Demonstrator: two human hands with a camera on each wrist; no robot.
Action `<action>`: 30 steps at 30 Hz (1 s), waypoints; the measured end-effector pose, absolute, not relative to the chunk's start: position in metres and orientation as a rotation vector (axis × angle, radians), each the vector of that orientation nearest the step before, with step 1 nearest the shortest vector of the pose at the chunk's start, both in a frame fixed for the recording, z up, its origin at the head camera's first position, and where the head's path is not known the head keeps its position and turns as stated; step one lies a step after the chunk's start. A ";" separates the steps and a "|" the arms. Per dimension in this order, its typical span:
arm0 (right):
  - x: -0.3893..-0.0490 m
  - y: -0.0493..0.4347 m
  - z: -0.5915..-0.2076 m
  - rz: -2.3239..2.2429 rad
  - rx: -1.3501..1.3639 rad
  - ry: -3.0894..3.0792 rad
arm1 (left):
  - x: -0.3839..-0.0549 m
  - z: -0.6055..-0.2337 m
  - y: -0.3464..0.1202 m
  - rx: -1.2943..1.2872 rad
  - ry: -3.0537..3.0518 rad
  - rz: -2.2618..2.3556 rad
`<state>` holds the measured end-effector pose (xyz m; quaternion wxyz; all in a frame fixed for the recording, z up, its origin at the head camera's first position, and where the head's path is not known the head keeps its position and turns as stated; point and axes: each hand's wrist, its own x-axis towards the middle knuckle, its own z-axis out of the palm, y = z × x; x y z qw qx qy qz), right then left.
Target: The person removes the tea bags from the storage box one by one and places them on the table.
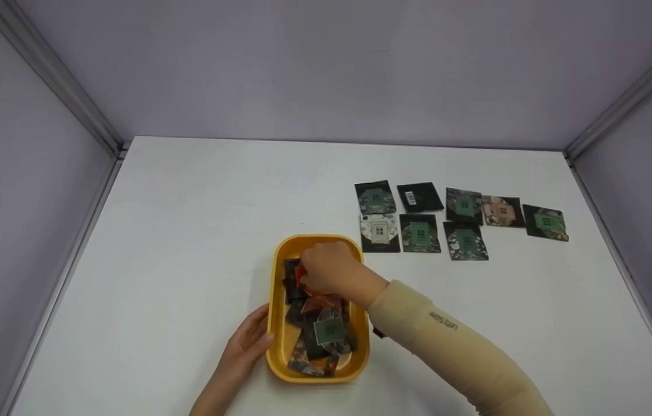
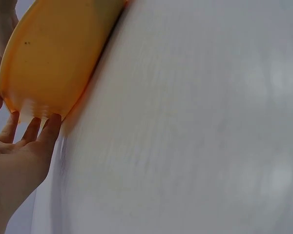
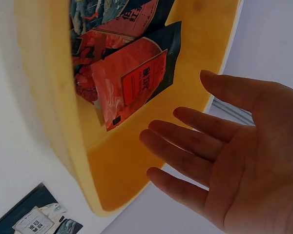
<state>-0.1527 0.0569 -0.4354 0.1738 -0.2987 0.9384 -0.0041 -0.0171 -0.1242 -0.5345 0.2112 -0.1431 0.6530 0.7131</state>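
near the red packet [image 3: 132,73], only the right wrist view shows right fingers [image 3: 185,139] apart

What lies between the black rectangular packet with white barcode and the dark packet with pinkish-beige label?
One dark packet with green label, as the head view shows.

Head view: high, facing down. Wrist views: close; left probably low, right facing yellow tray [image 1: 284,346] all share.

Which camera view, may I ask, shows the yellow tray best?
The head view, since nearly the whole rim of the yellow tray shows. The left wrist view shows part of its outer wall; the right wrist view, part of its rim and interior.
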 end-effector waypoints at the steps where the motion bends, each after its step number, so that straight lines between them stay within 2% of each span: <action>1: -0.152 0.054 -0.436 0.005 -0.847 2.654 | -0.017 -0.535 -0.124 -0.389 1.821 1.982; 8: -0.146 0.042 -0.442 0.158 -0.854 2.594 | -0.016 -0.536 -0.125 -0.296 1.812 2.046; 20: -0.143 0.042 -0.456 0.182 -0.871 2.603 | -0.017 -0.536 -0.125 -0.351 1.815 1.997; 30: -0.146 0.038 -0.451 0.230 -0.877 2.663 | -0.016 -0.536 -0.126 -0.360 1.812 1.998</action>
